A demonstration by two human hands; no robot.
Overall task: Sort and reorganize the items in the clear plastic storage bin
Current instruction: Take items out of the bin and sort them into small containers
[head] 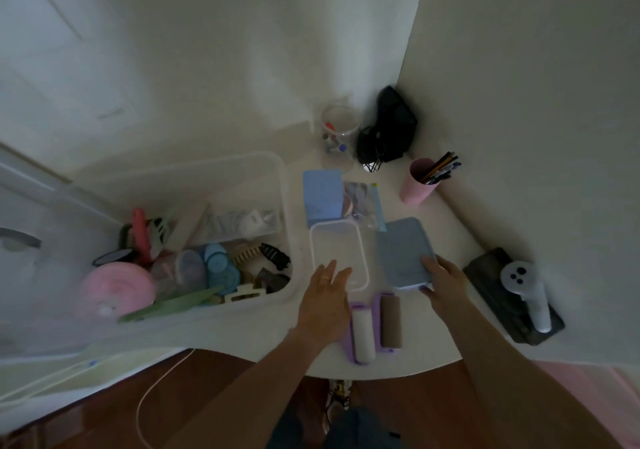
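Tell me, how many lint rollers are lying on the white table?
2. The white lint roller in a purple holder lies at the table's near edge beside the left hand; the brown lint roller in a purple holder lies just right of it. Others may hide in the bin.

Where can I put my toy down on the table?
Bare spots: between the big bin and the clear jar, and between the pink cup and the black tray. It is crowded around the small box, blue lid and rollers.
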